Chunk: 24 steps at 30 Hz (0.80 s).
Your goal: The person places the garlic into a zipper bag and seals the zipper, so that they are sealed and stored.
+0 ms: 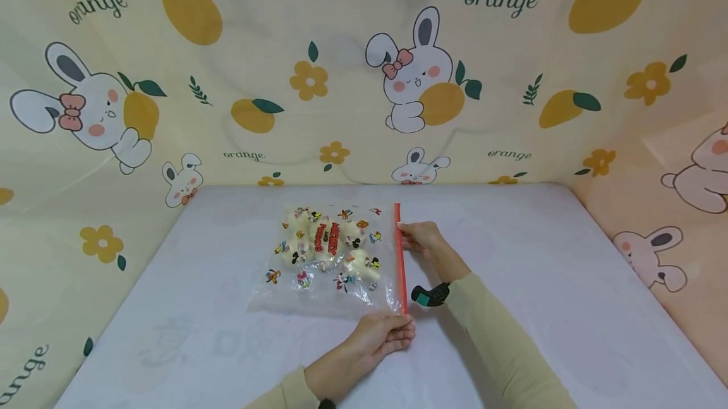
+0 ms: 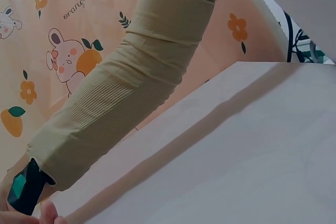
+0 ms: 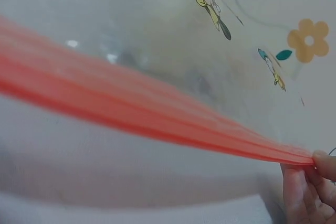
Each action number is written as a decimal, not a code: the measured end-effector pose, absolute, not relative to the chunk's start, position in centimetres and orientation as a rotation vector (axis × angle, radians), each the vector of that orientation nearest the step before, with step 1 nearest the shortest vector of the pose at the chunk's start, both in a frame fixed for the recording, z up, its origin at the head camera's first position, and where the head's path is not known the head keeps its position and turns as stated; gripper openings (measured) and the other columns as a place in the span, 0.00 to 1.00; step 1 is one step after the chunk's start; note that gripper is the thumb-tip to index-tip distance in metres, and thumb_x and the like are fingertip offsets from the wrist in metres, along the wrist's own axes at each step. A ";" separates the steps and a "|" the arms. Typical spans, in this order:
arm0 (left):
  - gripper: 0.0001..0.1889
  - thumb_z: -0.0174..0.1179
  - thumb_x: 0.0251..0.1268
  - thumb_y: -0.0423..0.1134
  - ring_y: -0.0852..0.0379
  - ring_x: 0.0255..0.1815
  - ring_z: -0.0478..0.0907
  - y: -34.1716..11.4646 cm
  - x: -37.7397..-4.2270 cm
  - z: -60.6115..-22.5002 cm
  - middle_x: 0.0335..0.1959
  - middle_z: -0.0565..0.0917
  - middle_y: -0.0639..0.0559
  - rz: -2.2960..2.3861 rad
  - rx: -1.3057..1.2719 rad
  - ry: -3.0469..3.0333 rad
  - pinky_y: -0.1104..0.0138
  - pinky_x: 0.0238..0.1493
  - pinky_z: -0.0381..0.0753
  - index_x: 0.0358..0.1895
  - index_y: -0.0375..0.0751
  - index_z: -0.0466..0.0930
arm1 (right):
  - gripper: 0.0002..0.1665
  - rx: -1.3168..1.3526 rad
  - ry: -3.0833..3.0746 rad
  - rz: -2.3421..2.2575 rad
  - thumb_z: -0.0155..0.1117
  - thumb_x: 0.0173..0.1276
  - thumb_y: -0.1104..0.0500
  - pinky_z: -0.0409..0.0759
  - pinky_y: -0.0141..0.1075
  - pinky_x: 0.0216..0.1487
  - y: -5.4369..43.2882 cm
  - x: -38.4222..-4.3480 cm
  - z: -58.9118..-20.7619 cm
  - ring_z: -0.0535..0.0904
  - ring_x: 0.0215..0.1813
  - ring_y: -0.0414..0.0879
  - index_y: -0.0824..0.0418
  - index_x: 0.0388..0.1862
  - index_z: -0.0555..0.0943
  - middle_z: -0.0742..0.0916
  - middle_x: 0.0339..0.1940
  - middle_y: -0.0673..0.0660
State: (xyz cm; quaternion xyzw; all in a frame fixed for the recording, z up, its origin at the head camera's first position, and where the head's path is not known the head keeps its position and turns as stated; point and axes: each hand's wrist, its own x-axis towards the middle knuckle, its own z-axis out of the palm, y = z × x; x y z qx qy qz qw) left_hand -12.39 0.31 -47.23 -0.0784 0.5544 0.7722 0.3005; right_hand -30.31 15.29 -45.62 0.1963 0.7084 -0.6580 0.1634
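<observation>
A clear zip bag [image 1: 324, 295] printed with small cartoon characters lies on the white table, with its red zip strip [image 1: 400, 257] along the right side. Several pale, rounded pieces [image 1: 361, 263] show through the plastic. My left hand [image 1: 378, 339] pinches the near end of the strip between thumb and fingers. Towards its far end, my right hand [image 1: 423, 241] pinches the same strip. In the right wrist view, the red strip [image 3: 157, 116] runs taut across to the pinching thumb and fingers [image 3: 328, 166]. The bag is out of sight in the left wrist view.
The white table [image 1: 546, 308] extends around the bag on every side. A cream cloth wall [image 1: 335, 11] printed with rabbits and oranges stands behind and at both sides. A black wrist device [image 1: 430, 295] is strapped on the right wrist.
</observation>
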 end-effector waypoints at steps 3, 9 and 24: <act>0.14 0.57 0.67 0.34 0.66 0.28 0.81 0.4 -12.2 -47.2 0.24 0.83 0.56 2.055 -0.209 1.466 0.74 0.39 0.85 0.48 0.25 0.78 | 0.25 0.562 2.016 -1.885 0.62 0.69 0.56 0.82 0.24 0.28 15.4 -30.3 -45.7 0.79 0.20 0.35 0.71 0.58 0.76 0.82 0.20 0.48; 0.14 0.57 0.67 0.34 0.66 0.28 0.81 0.6 -11.9 -47.1 0.24 0.82 0.57 2.048 -0.222 1.461 0.74 0.39 0.85 0.49 0.25 0.78 | 0.24 0.584 2.024 -1.889 0.63 0.69 0.56 0.81 0.24 0.26 15.6 -30.5 -46.0 0.78 0.19 0.35 0.71 0.57 0.76 0.82 0.19 0.48; 0.13 0.56 0.67 0.33 0.66 0.29 0.81 0.8 -11.4 -47.1 0.23 0.82 0.56 2.033 -0.237 1.452 0.73 0.40 0.85 0.48 0.25 0.77 | 0.26 0.578 2.042 -1.871 0.62 0.69 0.55 0.81 0.23 0.27 15.9 -30.7 -46.0 0.78 0.21 0.35 0.71 0.59 0.75 0.82 0.22 0.47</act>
